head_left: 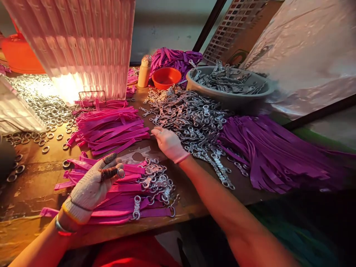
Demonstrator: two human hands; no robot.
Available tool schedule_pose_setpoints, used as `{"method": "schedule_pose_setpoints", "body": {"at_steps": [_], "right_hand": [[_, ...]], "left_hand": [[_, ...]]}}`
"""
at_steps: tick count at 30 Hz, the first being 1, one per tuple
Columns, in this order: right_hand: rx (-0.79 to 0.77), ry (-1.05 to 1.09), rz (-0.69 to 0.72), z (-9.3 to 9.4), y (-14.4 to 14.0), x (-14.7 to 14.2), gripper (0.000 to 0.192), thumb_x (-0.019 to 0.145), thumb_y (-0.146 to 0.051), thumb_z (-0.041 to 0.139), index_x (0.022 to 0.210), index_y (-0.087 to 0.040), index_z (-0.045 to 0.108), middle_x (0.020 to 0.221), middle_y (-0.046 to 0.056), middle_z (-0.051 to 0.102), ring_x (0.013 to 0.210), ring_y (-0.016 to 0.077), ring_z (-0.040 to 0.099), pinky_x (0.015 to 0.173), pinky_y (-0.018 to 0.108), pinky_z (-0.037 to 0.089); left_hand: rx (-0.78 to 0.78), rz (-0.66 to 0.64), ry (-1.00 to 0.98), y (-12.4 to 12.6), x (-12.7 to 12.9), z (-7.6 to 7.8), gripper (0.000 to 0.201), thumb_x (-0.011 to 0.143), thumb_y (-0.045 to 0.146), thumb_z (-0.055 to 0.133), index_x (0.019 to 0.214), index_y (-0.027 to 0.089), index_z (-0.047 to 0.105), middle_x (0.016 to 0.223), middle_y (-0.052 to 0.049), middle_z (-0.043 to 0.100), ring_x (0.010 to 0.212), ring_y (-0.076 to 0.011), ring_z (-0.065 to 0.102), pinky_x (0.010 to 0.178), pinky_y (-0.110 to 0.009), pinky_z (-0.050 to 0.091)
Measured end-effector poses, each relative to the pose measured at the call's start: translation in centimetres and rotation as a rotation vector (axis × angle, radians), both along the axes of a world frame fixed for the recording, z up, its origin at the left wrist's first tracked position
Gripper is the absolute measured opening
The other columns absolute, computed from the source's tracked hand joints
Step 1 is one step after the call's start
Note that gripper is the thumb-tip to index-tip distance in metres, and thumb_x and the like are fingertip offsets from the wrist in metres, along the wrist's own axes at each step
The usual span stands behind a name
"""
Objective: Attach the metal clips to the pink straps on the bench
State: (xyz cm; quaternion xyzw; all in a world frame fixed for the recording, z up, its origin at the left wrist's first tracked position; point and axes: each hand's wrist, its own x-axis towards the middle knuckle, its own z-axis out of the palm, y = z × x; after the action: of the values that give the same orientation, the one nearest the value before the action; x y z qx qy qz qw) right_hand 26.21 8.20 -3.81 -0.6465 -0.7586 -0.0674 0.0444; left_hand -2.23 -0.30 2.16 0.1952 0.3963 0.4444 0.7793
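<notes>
My left hand (pixel 93 185), in a knitted glove with dark wrapping on its fingers, pinches a metal ring (pixel 121 172) at its fingertips. Below that hand lie pink straps (pixel 111 213) fitted with silver chain links (pixel 158 181). My right hand (pixel 169 144) wears a thin white glove and has its fingers pressed together. Its fingertips are by the right ends of a second pile of pink straps (pixel 111 126); whatever they grip is too small to make out. Just beyond this hand rises a heap of loose chain links (pixel 191 115).
Loose rings (pixel 52 98) cover the left side of the table (pixel 30 189), around upright ribbed clear panels (pixel 91 48). At the back stand a bottle (pixel 144 72), a red bowl (pixel 166 78) and a grey basin (pixel 230 91) of chain pieces. Purple straps (pixel 278 152) lie at right.
</notes>
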Motion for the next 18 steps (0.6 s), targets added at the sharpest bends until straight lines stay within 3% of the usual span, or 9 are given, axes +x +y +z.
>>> {"method": "schedule_pose_setpoints", "body": {"at_steps": [3, 5, 8, 10, 12, 14, 16, 18], "right_hand": [[-0.085, -0.036, -0.032, -0.6, -1.5, 0.1, 0.041, 0.103, -0.018, 0.031, 0.131, -0.019, 0.06, 0.1, 0.012, 0.07, 0.085, 0.0216, 0.063, 0.072, 0.03, 0.036], [-0.081, -0.045, -0.054, -0.7, -1.9, 0.5, 0.039, 0.102, -0.017, 0.034, 0.127, -0.017, 0.063, 0.096, 0.013, 0.07, 0.081, 0.0215, 0.063, 0.07, 0.03, 0.036], [-0.048, -0.064, -0.035, -0.1, -2.1, 1.2, 0.032, 0.099, -0.018, 0.04, 0.111, -0.017, 0.07, 0.123, 0.016, 0.065, 0.102, 0.0256, 0.061, 0.083, 0.035, 0.038], [0.032, -0.004, 0.026, 0.7, -2.4, 1.1, 0.026, 0.097, -0.019, 0.046, 0.101, -0.016, 0.072, 0.141, 0.015, 0.055, 0.124, 0.031, 0.05, 0.098, 0.042, 0.035], [0.156, 0.231, 0.058, 1.7, -3.2, 0.0, 0.024, 0.096, -0.018, 0.046, 0.099, -0.015, 0.07, 0.144, 0.016, 0.053, 0.132, 0.0303, 0.044, 0.105, 0.044, 0.033], [0.205, 0.608, 0.055, 2.9, -4.9, -1.9, 0.026, 0.097, -0.018, 0.042, 0.103, -0.015, 0.067, 0.131, 0.015, 0.061, 0.117, 0.0244, 0.058, 0.098, 0.039, 0.043], [0.104, 0.944, 0.077, 4.0, -7.0, -4.5, 0.025, 0.098, -0.023, 0.041, 0.106, -0.018, 0.064, 0.113, 0.009, 0.069, 0.092, 0.0186, 0.066, 0.084, 0.032, 0.051], [-0.023, 1.118, 0.159, 5.1, -9.3, -7.1, 0.022, 0.096, -0.025, 0.046, 0.105, -0.019, 0.065, 0.1, 0.004, 0.071, 0.089, 0.0166, 0.067, 0.085, 0.03, 0.051]], "left_hand": [[0.012, 0.0, -0.032, -0.4, -0.2, 0.2, 0.04, 0.073, 0.0, 0.073, 0.11, 0.015, 0.067, 0.106, -0.009, 0.069, 0.082, -0.0123, 0.068, 0.076, -0.022, 0.06], [0.045, -0.006, -0.018, -0.8, -0.1, 0.4, 0.046, 0.07, 0.001, 0.076, 0.112, 0.014, 0.067, 0.107, -0.009, 0.069, 0.081, -0.0118, 0.068, 0.074, -0.02, 0.059], [0.129, 0.027, 0.082, -1.5, -0.2, 0.5, 0.052, 0.067, 0.001, 0.08, 0.114, 0.016, 0.066, 0.109, -0.008, 0.07, 0.081, -0.0123, 0.069, 0.073, -0.02, 0.06], [0.205, 0.052, 0.179, -2.0, -0.2, 0.3, 0.051, 0.067, 0.006, 0.083, 0.114, 0.017, 0.066, 0.108, -0.008, 0.071, 0.083, -0.0137, 0.07, 0.074, -0.022, 0.06], [0.291, 0.064, 0.261, -2.5, -0.2, 0.0, 0.049, 0.068, 0.012, 0.085, 0.113, 0.018, 0.066, 0.106, -0.006, 0.07, 0.084, -0.0142, 0.07, 0.076, -0.023, 0.06], [0.361, 0.072, 0.316, -2.8, -0.1, -0.2, 0.048, 0.07, 0.017, 0.086, 0.114, 0.021, 0.066, 0.104, -0.004, 0.07, 0.086, -0.014, 0.069, 0.079, -0.025, 0.06], [0.4, 0.088, 0.342, -2.9, 0.0, -0.3, 0.049, 0.071, 0.021, 0.086, 0.115, 0.022, 0.066, 0.104, -0.004, 0.069, 0.087, -0.014, 0.068, 0.081, -0.025, 0.059], [0.42, 0.102, 0.336, -2.9, 0.3, -0.2, 0.05, 0.07, 0.022, 0.087, 0.116, 0.023, 0.067, 0.105, -0.004, 0.069, 0.088, -0.0146, 0.068, 0.081, -0.025, 0.059]]}}
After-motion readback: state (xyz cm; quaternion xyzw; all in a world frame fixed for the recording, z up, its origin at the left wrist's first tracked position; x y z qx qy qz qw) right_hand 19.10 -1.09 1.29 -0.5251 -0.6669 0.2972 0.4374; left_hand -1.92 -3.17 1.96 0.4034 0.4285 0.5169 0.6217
